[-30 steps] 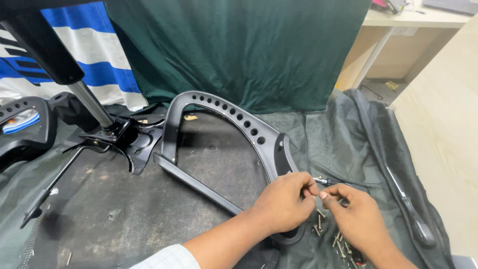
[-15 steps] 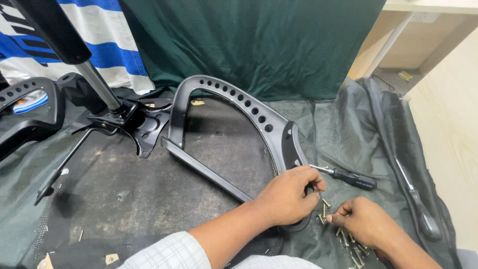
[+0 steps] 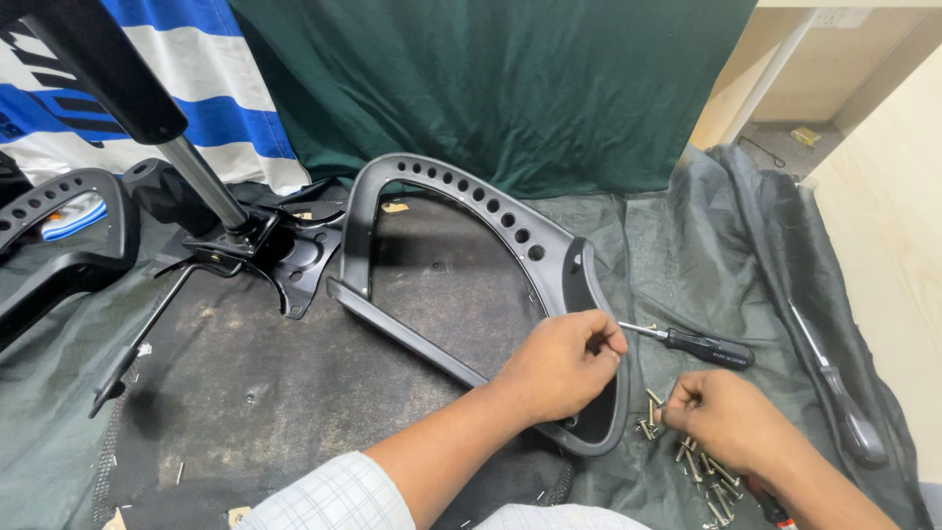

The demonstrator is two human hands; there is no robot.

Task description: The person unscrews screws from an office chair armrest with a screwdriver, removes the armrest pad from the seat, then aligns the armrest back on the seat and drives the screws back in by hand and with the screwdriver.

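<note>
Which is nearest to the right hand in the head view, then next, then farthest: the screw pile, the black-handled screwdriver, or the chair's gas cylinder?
1. Screw pile, under the right hand.
2. Black-handled screwdriver, just above it.
3. Gas cylinder, far upper left.

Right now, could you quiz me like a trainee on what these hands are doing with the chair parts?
1. True or false: the left hand rests on the curved black plastic armrest frame with the row of holes.
2. What is the right hand touching? A) the pile of loose silver screws B) the black-handled screwdriver C) the dark green cloth backdrop
3. Fill in: the screwdriver lies on the dark grey ____.

Key: 1 true; 2 A; 3 sheet.
</note>
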